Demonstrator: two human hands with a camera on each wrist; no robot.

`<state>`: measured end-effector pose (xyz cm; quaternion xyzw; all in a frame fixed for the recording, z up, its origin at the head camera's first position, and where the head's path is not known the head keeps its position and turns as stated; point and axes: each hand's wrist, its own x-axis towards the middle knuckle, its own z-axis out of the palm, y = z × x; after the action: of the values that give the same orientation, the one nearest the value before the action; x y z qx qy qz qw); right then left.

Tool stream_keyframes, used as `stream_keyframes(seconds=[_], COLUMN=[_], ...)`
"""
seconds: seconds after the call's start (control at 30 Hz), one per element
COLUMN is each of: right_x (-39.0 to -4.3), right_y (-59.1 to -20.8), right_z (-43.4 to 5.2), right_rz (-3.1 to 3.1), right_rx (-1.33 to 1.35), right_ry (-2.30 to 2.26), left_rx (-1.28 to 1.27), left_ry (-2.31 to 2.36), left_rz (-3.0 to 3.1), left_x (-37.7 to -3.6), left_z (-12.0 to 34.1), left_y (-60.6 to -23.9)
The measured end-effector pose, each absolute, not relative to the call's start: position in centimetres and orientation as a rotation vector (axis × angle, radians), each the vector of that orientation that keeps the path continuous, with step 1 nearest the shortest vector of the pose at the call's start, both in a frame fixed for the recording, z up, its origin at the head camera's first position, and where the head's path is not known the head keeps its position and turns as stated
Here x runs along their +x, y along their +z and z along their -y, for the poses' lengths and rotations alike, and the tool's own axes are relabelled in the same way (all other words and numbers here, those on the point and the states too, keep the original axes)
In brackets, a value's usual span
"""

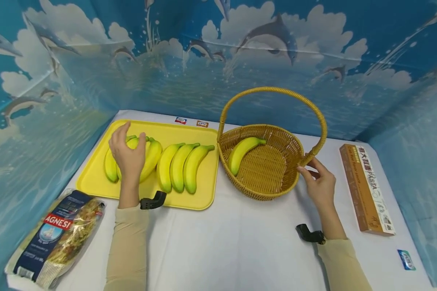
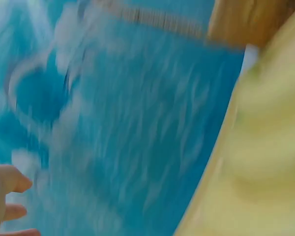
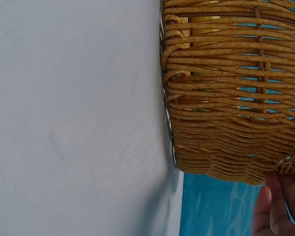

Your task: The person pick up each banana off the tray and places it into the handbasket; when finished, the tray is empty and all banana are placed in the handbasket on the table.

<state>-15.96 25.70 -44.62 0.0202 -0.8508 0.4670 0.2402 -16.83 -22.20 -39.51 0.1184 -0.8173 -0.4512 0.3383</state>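
Note:
My left hand (image 1: 127, 155) hovers over the left part of a yellow tray (image 1: 200, 200), its thumb and fingers spread apart with nothing between them. Beneath it lie several yellow-green bananas (image 1: 153, 157), partly hidden by the hand. Three more bananas (image 1: 182, 167) lie side by side to their right on the tray. A woven basket (image 1: 266, 194) with a tall arched handle stands right of the tray, and one banana (image 1: 242, 153) lies inside it. My right hand (image 1: 320, 182) grips the basket's right rim by the foot of the handle. Blur covers much of the left wrist view.
A bag of Agnesi pasta (image 1: 58, 238) lies at the left front, against the tray's corner. A long pasta box (image 1: 365, 190) is on the right. Small packets (image 1: 181, 120) sit behind the tray, another packet (image 1: 406, 259) at the right front. Dolphin-printed cloth surrounds the table.

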Motion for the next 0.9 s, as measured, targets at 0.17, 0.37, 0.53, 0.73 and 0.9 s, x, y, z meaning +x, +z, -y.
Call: stream_keyframes(seconds=[0.17, 0.37, 0.53, 0.73, 0.9], right_x=[-16.0, -15.9, -15.9, -15.9, -16.0], right_y=[-44.9, -44.6, -44.7, -45.0, -44.9], right_z=[-25.9, -25.8, -25.8, -25.9, -25.9], right_rz=[2.331, 2.326, 2.319, 2.304, 2.276], right_rx=[0.061, 0.054, 0.060, 0.061, 0.099], right_ry=[1.263, 1.272, 1.274, 1.257, 1.297], left_rx=[0.551, 0.741, 0.809, 0.902, 0.941], left_ry=[-1.166, -1.215, -1.213, -1.236, -1.233], left_rz=[2.138, 2.182, 2.242, 2.350, 2.365], left_x=[-16.8, -16.5, -16.3, -16.3, -16.4], left_z=[27.3, 30.4, 31.5, 32.1, 32.5], left_y=[-41.4, -43.9, -45.4, -46.7, -47.4])
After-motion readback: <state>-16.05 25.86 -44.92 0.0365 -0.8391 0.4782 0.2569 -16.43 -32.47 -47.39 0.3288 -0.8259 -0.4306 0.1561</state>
